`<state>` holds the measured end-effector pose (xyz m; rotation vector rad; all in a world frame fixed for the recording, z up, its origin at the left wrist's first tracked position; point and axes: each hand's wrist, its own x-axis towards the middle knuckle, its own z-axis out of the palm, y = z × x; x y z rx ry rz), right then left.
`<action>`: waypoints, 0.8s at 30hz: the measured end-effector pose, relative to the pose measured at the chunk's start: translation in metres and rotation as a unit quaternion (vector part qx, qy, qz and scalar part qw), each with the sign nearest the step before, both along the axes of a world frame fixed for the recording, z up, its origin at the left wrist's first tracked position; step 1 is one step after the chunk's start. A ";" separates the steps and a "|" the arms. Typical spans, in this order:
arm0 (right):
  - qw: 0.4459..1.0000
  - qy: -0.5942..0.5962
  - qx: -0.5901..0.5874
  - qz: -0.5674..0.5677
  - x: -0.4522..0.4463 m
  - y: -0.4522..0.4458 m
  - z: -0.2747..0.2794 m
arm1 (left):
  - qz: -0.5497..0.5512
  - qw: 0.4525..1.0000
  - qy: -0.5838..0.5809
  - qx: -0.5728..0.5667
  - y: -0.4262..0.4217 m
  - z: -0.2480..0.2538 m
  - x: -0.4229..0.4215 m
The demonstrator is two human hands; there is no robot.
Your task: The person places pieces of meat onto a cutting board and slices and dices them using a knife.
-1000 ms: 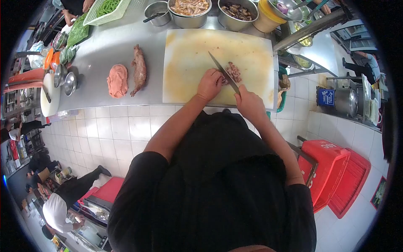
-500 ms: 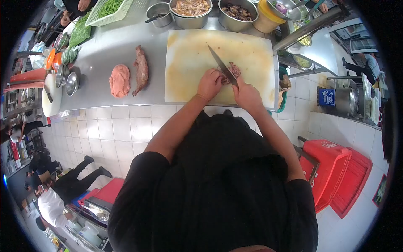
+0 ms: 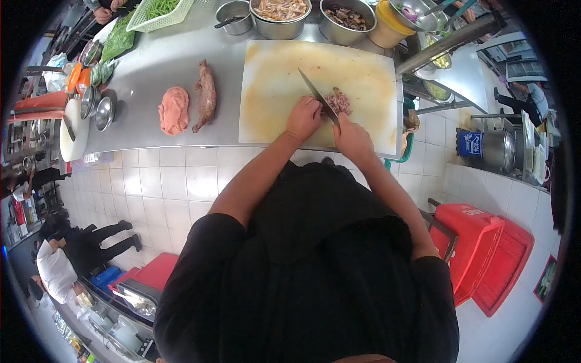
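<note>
My right hand [image 3: 353, 140] is closed around the handle of a kitchen knife [image 3: 316, 91], whose long blade points away and to the left. My left hand [image 3: 304, 117] has its fingers curled against the left side of the blade, pressing on meat that they mostly hide. Chopped meat [image 3: 338, 101] lies in a small heap just right of the blade. All this is on a stained white cutting board [image 3: 272, 75]. On the steel counter to the left lie a long reddish-brown piece of meat [image 3: 206, 97] and a soft pink mound of meat [image 3: 174, 111].
Behind the board stand a small pot [image 3: 235, 18], a pot of pale strips [image 3: 281, 24], a pot of dark pieces [image 3: 346, 24] and a yellow-rimmed tub [image 3: 392, 27]. Metal bowls [image 3: 104, 114] sit at left. A red bin [image 3: 466, 248] stands right. Other people are around.
The knife blade has shifted slightly left relative to the meat, and more chopped meat shows on its right. Both hands keep their hold. A person in white at lower left has moved.
</note>
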<state>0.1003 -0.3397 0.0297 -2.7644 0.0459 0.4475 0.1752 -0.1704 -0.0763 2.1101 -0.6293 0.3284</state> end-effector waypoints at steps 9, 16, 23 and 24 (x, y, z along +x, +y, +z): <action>0.997 -0.038 0.048 -0.041 -0.017 0.001 0.033 | -0.003 0.999 0.033 -0.042 0.015 0.015 -0.013; 0.996 -0.051 0.061 -0.034 -0.011 0.008 -0.019 | 0.020 0.998 0.047 -0.043 0.028 0.010 -0.023; 0.993 -0.050 0.071 -0.078 -0.014 0.019 0.029 | 0.065 0.994 0.052 -0.069 0.060 0.007 -0.021; 0.992 -0.053 0.072 -0.090 -0.016 0.023 0.032 | 0.071 0.994 0.063 -0.063 0.064 0.007 -0.021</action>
